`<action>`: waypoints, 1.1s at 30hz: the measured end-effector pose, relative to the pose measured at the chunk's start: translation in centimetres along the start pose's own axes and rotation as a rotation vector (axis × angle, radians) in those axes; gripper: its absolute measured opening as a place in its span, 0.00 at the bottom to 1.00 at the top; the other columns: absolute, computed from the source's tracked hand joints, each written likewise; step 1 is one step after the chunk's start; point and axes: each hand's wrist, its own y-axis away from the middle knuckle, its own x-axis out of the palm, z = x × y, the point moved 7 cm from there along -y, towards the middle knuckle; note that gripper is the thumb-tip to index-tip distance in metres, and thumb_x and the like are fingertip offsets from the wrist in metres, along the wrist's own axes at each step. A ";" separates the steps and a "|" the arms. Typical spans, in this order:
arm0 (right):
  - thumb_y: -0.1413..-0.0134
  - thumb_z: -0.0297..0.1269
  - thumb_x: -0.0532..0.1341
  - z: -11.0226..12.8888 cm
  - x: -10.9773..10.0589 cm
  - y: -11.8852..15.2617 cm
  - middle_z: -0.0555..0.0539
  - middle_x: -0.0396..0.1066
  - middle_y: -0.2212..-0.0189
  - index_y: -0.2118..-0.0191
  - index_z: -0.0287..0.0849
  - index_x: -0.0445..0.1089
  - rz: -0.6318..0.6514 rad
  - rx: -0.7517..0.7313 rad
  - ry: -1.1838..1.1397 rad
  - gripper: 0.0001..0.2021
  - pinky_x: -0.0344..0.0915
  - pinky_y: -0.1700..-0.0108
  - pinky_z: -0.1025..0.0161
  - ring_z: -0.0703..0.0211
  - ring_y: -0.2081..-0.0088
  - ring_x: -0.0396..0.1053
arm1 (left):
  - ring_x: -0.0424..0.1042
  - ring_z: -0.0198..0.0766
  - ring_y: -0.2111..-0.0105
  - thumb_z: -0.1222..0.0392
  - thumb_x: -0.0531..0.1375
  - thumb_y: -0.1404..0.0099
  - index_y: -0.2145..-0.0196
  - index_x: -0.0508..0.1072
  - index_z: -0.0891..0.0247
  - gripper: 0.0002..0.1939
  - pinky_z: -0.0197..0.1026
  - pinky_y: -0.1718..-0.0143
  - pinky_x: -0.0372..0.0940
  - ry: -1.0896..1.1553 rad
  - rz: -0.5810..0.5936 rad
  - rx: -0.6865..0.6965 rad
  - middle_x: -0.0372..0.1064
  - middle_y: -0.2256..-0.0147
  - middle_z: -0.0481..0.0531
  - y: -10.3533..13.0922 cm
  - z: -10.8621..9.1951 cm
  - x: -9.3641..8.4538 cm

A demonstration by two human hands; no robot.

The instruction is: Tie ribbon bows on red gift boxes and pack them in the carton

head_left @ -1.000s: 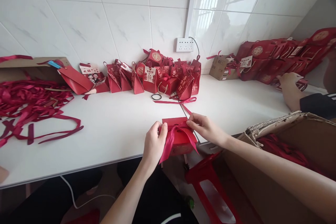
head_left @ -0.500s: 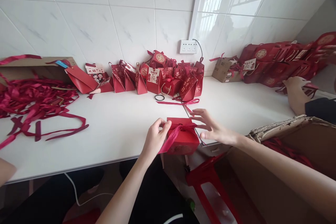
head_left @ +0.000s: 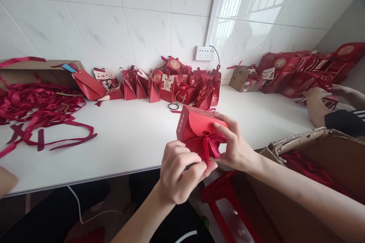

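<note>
A red gift box [head_left: 189, 125], tilted and raised off the table's front edge, is in my right hand [head_left: 235, 144], whose fingers wrap round its right side. A dark red ribbon [head_left: 214, 145] is tied in a bow through the round hole on the box's front. Below the bow, my left hand [head_left: 181, 171] is closed with thumb and fingertips pinching a hanging tail of that ribbon. Its curled knuckles are close to the lower left of the box. The box's underside is hidden by my hands.
Finished-looking red boxes [head_left: 168, 85] line the tiled wall. Loose ribbons [head_left: 42, 102] pile up at left. A black ring [head_left: 173, 106] lies mid-table. At right, a co-worker's hands [head_left: 316, 97] handle a box near stacked red boxes [head_left: 288, 62]. An open carton [head_left: 302, 136] and red stool [head_left: 216, 197] stand at front right.
The box has been lifted and turned so its bow faces me. My right hand has closed on its side; my left has moved from the box's left edge to the ribbon tail.
</note>
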 end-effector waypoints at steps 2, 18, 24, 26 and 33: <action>0.49 0.40 0.63 0.3 -0.4 -0.3 0.29 0.46 0.44 0.38 0.41 0.40 -0.003 -0.008 0.002 0.39 0.70 0.56 0.44 0.35 0.41 0.50 | 0.65 0.32 0.75 0.64 0.62 0.42 0.73 0.65 0.59 0.08 0.41 0.67 0.66 -0.006 -0.007 0.008 0.63 0.75 0.46 -0.6 0.0 -0.6; 0.39 0.51 0.29 -2.0 -7.5 9.7 0.41 0.70 0.55 0.49 0.49 0.62 -0.084 1.119 -1.079 0.30 0.72 0.69 0.54 0.51 0.61 0.72 | 0.65 0.44 0.54 0.59 0.53 0.37 0.61 0.67 0.60 0.07 0.48 0.53 0.61 0.389 0.682 -0.314 0.68 0.59 0.54 1.2 0.6 14.8; 0.41 0.56 0.34 -1.6 -11.5 14.2 0.38 0.67 0.52 0.48 0.46 0.61 -0.266 1.316 -1.104 0.30 0.72 0.66 0.53 0.49 0.55 0.70 | 0.62 0.46 0.49 0.62 0.52 0.38 0.54 0.63 0.59 0.14 0.52 0.48 0.58 0.790 0.618 -0.202 0.65 0.52 0.57 -0.4 -6.5 19.4; 0.42 0.57 0.35 -1.2 -12.4 15.6 0.38 0.66 0.51 0.49 0.46 0.62 -0.330 1.370 -1.118 0.30 0.72 0.65 0.52 0.49 0.55 0.69 | 0.64 0.44 0.50 0.61 0.48 0.35 0.52 0.62 0.58 0.13 0.50 0.49 0.60 0.987 0.518 -0.404 0.65 0.52 0.56 -0.6 -6.4 19.8; 0.42 0.57 0.42 -0.5 -9.3 16.0 0.42 0.71 0.58 0.53 0.43 0.65 -0.373 1.563 -1.268 0.27 0.70 0.60 0.53 0.53 0.59 0.71 | 0.61 0.49 0.46 0.39 0.53 0.40 0.42 0.50 0.51 0.32 0.45 0.55 0.67 1.464 0.405 -0.854 0.53 0.41 0.56 0.4 -5.8 17.0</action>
